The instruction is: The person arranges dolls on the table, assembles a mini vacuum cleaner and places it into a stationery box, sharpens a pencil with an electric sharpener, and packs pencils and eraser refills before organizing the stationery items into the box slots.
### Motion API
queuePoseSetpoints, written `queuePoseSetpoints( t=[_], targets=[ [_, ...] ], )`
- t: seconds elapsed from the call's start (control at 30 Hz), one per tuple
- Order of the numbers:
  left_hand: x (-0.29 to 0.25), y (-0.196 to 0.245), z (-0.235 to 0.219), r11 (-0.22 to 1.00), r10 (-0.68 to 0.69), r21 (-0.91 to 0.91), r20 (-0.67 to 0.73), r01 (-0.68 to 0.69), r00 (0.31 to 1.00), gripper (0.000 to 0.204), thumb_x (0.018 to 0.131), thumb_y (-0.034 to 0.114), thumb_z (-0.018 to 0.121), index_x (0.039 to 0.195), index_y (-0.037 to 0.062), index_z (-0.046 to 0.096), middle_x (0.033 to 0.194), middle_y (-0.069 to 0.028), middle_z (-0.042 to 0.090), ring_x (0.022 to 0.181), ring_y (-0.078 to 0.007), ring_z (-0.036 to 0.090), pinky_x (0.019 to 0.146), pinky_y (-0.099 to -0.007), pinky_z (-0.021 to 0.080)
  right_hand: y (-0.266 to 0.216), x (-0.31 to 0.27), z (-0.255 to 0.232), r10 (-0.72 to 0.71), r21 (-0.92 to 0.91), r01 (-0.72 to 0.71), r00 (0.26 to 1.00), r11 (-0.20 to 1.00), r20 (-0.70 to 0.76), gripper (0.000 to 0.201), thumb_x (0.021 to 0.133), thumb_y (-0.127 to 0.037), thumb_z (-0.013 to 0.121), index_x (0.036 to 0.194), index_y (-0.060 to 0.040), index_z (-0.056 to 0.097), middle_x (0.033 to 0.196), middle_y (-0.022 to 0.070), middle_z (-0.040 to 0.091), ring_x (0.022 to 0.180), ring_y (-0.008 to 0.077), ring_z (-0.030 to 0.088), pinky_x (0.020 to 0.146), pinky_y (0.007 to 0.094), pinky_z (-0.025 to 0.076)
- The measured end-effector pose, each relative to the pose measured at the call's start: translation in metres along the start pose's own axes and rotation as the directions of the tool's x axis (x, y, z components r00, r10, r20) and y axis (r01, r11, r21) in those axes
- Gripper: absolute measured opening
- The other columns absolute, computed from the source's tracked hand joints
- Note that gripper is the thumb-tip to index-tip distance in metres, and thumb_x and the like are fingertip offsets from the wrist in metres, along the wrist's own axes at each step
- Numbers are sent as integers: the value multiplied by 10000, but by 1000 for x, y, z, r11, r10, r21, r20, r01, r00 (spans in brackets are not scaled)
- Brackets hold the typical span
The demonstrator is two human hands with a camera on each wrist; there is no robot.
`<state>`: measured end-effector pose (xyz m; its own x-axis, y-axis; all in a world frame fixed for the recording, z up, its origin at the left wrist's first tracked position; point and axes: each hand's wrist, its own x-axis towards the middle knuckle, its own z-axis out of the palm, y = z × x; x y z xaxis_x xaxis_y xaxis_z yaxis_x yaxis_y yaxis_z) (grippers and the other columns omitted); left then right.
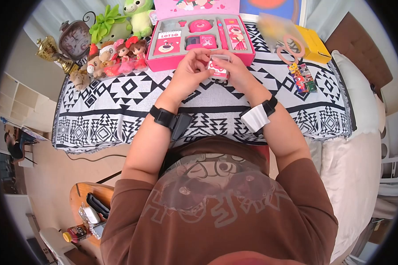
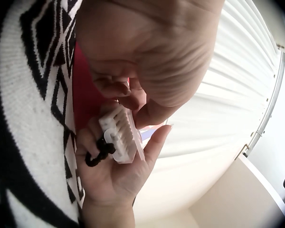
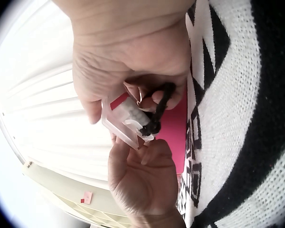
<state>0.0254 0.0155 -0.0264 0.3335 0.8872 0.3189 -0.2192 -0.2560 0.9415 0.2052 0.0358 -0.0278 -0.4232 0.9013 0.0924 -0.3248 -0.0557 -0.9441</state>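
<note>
A small clear plastic case [image 1: 219, 66] with a pink-and-white printed face is between both hands, above the front edge of a pink gift box. My left hand [image 1: 191, 73] pinches it from the left with thumb and curled fingers. From the other side my right hand [image 1: 241, 75] grips it, thumb along its edge. White ridged pieces [image 2: 121, 130] show at the case in the left wrist view. A black cord loop [image 3: 157, 111] hangs from the case by the right fingers. The pink gift box [image 1: 168, 63] stands open, with several items in its grey insert.
Plush toys [image 1: 139, 20] and dolls [image 1: 124, 55] stand at the back left, beside a gold trophy [image 1: 53, 53]. To the right lie a yellow box [image 1: 314, 44] and a colourful keychain-like piece [image 1: 303, 78]. A patterned cloth [image 1: 119, 101] covers the table.
</note>
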Motion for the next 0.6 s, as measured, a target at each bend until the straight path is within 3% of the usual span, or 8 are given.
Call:
queuePoseSetpoints(
  t=[0.07,0.13,0.27,0.37,0.5,0.6],
  targets=[
    [0,-1,2,997,36,77,-55,-32,998,448,847,-47,661,1256,35,497,1038,-3,578,808,-41,531,722,-188,447,-1,1,-2,-31,48,30,999,998,14,324,924,-172,632,1196,-11,557,1101,80,623,1004,146,612,865,283,498],
    [1,2,2,980,-63,182,-69,75,996,484,861,-9,674,1292,37,460,1122,-17,572,874,-59,556,740,-209,460,-4,1,0,-61,58,61,998,996,-2,320,930,-176,624,1199,-17,555,1099,80,623,1005,147,614,866,284,499],
    [-3,11,11,984,-159,87,3,158,987,610,861,36,702,1375,33,374,1229,-46,569,1012,-108,573,792,-256,482,-5,1,1,-79,96,81,997,992,-25,326,945,-183,603,1230,-40,535,1095,74,625,1012,148,621,862,284,504],
    [-1,2,6,981,-93,181,104,73,990,657,843,43,722,1394,41,364,1229,-49,566,1022,-116,571,792,-257,482,-8,0,3,-93,60,94,996,994,-15,348,959,-205,586,1262,-51,513,1096,66,626,1021,144,615,859,283,501],
    [-6,16,10,948,-108,307,76,80,991,619,821,-10,699,1369,39,416,1145,-53,591,964,-110,587,790,-256,490,-6,1,2,-129,54,130,991,990,-22,358,971,-228,568,1276,-56,495,1126,64,604,1034,132,594,869,287,494],
    [-3,7,4,972,-107,217,51,93,993,528,843,-27,652,1332,29,460,1065,-38,616,903,-98,589,782,-249,490,-4,2,2,-143,87,145,989,986,-27,321,987,-231,542,1243,-45,492,1092,56,607,1007,121,598,865,282,490]
  ],
)
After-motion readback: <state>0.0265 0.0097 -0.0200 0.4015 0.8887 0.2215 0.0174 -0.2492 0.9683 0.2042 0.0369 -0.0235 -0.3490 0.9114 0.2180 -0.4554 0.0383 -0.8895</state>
